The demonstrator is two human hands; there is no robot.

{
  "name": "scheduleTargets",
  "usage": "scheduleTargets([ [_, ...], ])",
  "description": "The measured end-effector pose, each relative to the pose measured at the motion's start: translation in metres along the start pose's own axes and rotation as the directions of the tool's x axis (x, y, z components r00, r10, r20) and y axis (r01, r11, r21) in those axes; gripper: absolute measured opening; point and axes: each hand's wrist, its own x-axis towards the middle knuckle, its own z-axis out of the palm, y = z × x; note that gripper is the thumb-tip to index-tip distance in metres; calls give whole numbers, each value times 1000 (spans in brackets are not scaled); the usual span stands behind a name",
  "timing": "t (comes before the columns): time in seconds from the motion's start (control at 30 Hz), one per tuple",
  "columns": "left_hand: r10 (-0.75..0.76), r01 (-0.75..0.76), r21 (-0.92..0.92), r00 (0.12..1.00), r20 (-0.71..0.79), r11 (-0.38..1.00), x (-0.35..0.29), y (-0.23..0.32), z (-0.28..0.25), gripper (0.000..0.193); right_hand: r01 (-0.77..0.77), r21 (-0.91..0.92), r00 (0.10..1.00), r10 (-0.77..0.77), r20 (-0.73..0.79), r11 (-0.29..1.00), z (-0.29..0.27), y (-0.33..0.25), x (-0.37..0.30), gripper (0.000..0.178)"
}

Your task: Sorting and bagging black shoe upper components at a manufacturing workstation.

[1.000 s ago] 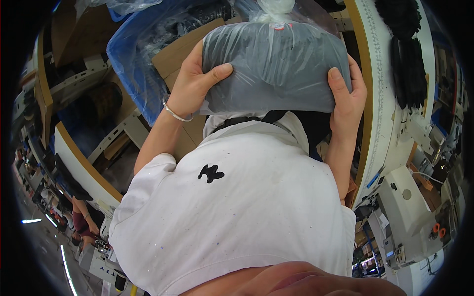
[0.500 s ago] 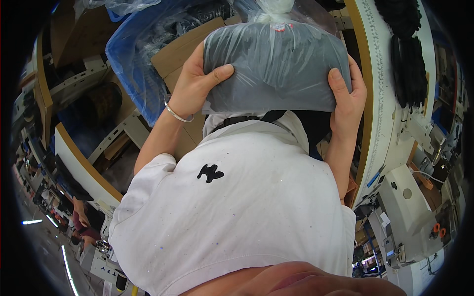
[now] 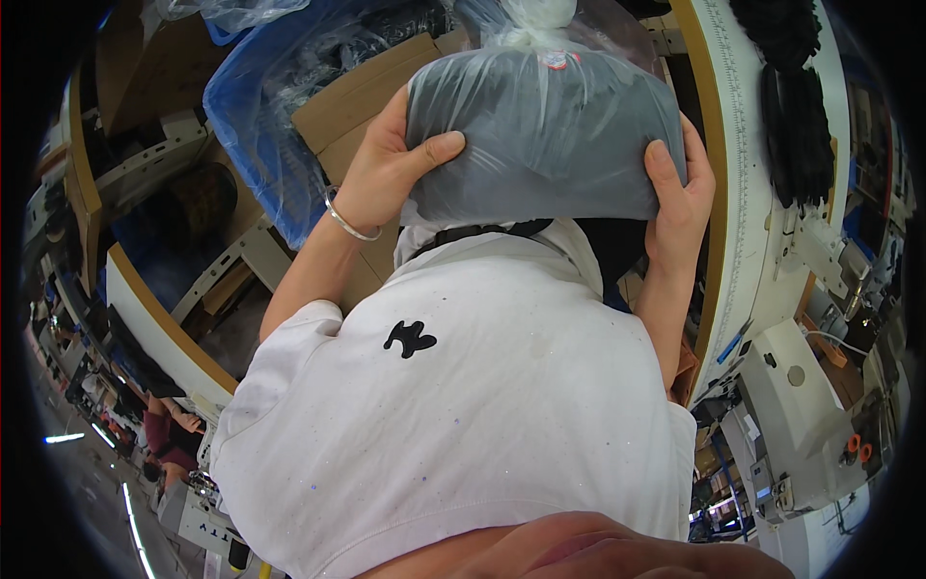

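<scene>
Between my two hands is a clear plastic bag (image 3: pixel 540 145) packed with dark grey cloth-like contents, its top gathered into a whitish knot (image 3: pixel 540 13). A small red and white mark shows through near the knot. My left hand (image 3: pixel 400 159) grips the bag's left side, thumb on the near face and fingers hidden behind. On the opposite end, my right hand (image 3: pixel 680 188) clasps the bag the same way, its thumb pressed on the plastic. The bag is held up in front of my waist.
Left of the bag stands a blue bin (image 3: pixel 227 106) lined with clear plastic, with a cardboard flap (image 3: pixel 357 87) beside it. On the right runs a white worktable (image 3: pixel 748 241) carrying black cloth pieces (image 3: pixel 796 125) and a sewing machine (image 3: pixel 796 386). Another person (image 3: pixel 169 434) is at far left.
The bag has shifted slightly, its left end moving a little to the right, along with my left hand. Both hands keep their hold.
</scene>
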Motion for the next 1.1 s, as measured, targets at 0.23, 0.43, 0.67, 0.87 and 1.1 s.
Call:
scheduleTargets([
  [0.23,-202,204,9,959,198,979,-3,15,-1,87,-130,203,990,138,-28,971,-20,27,-3,60],
  [0.43,-249,202,157,880,404,967,-3,13,10,101,-228,381,970,241,15,896,-33,53,-2,56],
  [0.67,-349,299,181,790,503,937,-2,-10,37,68,-65,320,998,70,-3,945,-87,95,-3,66],
  [0.87,-261,298,147,938,-226,943,107,-109,-19,68,-135,235,991,135,19,962,-128,120,-23,69],
  [1.1,-450,446,-86,893,-28,891,197,-203,-48,98,-255,406,951,304,-61,878,-139,161,-31,58],
])
